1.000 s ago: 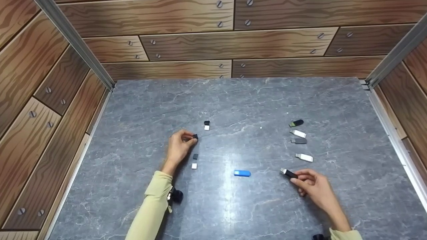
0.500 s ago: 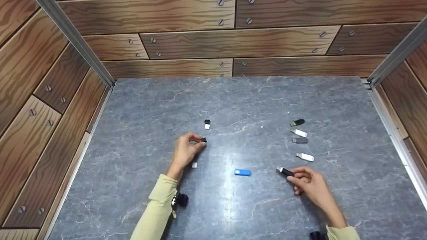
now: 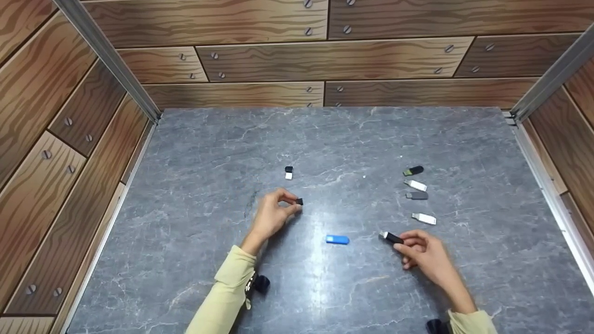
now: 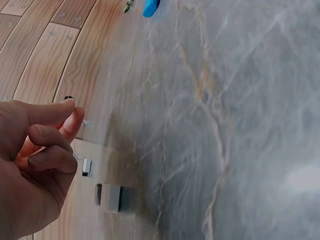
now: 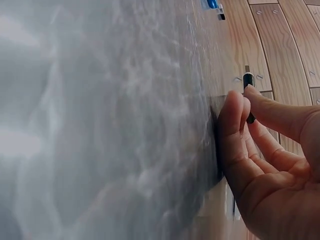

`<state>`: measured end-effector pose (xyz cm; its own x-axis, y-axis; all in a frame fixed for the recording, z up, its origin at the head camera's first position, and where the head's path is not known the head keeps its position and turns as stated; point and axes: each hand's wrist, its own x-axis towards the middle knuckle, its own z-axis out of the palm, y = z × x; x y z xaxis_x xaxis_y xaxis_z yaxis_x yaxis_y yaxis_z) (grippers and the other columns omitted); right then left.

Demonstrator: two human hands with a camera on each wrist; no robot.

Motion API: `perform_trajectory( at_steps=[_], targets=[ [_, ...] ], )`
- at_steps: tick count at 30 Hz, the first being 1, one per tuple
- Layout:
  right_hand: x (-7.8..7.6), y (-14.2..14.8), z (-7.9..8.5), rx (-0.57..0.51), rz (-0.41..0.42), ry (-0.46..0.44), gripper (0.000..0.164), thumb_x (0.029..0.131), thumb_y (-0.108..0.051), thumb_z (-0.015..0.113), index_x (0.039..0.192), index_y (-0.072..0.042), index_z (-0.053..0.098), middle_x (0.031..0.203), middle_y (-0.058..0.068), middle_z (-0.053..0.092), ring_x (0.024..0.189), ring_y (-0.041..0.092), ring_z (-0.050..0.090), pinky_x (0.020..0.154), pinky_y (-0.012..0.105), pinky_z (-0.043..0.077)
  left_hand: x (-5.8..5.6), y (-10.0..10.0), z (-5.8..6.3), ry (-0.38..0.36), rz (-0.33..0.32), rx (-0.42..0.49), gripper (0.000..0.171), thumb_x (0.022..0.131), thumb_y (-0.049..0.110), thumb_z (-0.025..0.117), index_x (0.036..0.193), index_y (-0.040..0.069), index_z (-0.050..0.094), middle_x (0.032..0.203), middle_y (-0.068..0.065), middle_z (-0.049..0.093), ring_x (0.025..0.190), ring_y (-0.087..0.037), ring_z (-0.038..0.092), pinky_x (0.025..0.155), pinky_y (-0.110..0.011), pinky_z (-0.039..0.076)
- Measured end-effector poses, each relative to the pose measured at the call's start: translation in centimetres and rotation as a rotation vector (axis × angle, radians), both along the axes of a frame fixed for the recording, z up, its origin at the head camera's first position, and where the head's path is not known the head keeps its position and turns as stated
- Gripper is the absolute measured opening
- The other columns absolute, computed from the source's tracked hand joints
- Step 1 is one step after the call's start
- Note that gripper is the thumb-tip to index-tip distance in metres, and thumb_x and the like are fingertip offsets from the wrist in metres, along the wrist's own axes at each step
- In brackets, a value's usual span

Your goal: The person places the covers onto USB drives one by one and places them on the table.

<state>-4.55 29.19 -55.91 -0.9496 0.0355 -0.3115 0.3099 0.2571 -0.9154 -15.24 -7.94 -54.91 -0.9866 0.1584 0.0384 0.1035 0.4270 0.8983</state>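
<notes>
In the head view my left hand [image 3: 274, 215] pinches a small black cap [image 3: 300, 201] between thumb and fingertips, above the table left of middle. The left wrist view shows only a dark edge of that cap [image 4: 69, 98] past the thumb. My right hand [image 3: 427, 256] grips a black USB flash drive [image 3: 392, 238] by its rear end, its metal plug pointing left toward the cap. In the right wrist view the drive [image 5: 248, 80] stands out between thumb and fingers. Cap and plug are well apart. On the table between both hands lies a blue flash drive [image 3: 337, 240].
Several uncapped flash drives lie in a column at right, among them a white one [image 3: 424, 218] and a grey one [image 3: 416, 195]. A black cap [image 3: 288, 169] and a white cap [image 3: 288, 176] sit beyond my left hand. Another white cap [image 4: 111, 197] shows beneath it.
My left hand has moved right and nearer with the black cap, and now blocks the near caps in the head view. My right hand has shifted slightly left with the black flash drive.
</notes>
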Motion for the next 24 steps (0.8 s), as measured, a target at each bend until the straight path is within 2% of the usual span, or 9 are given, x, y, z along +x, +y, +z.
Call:
perform_trajectory(
  at_steps=[8, 15, 24],
  targets=[
    [-0.3, -0.9, 0.0, -0.038, 0.015, 0.031, 0.036, 0.096, 0.002, 0.072, 0.125, 0.017, 0.057, 0.087, 0.001, 0.067, 0.058, 0.009, 0.065, 0.057, 0.03, 0.063, 0.4, 0.4, -0.5, 0.026, -0.042, 0.024, 0.018, 0.086, 0.001, 0.083, 0.101, -0.001, 0.073, 0.094, -0.017, 0.08, 0.087, -0.023, 0.075, 0.074, -0.02, 0.057],
    [-0.5, -1.5, 0.1, -0.035, 0.036, 0.053, 0.035, 0.096, 0.002, 0.072, 0.124, 0.018, 0.057, 0.085, 0.003, 0.067, 0.057, 0.009, 0.064, 0.056, 0.03, 0.063, 0.7, 0.9, -1.1, 0.032, -0.073, 0.04, 0.017, 0.086, 0.001, 0.082, 0.101, -0.002, 0.073, 0.094, -0.018, 0.079, 0.088, -0.023, 0.074, 0.075, -0.019, 0.055],
    [-0.9, -2.5, 0.2, 0.0, 0.068, 0.076, 0.035, 0.095, -0.001, 0.074, 0.123, 0.016, 0.06, 0.087, 0.008, 0.071, 0.057, 0.009, 0.064, 0.058, 0.031, 0.063, 1.3, 1.7, -1.3, -0.02, -0.103, 0.037, 0.017, 0.087, 0.001, 0.081, 0.101, -0.001, 0.073, 0.096, -0.017, 0.079, 0.092, -0.021, 0.074, 0.084, -0.024, 0.06]
  ],
)
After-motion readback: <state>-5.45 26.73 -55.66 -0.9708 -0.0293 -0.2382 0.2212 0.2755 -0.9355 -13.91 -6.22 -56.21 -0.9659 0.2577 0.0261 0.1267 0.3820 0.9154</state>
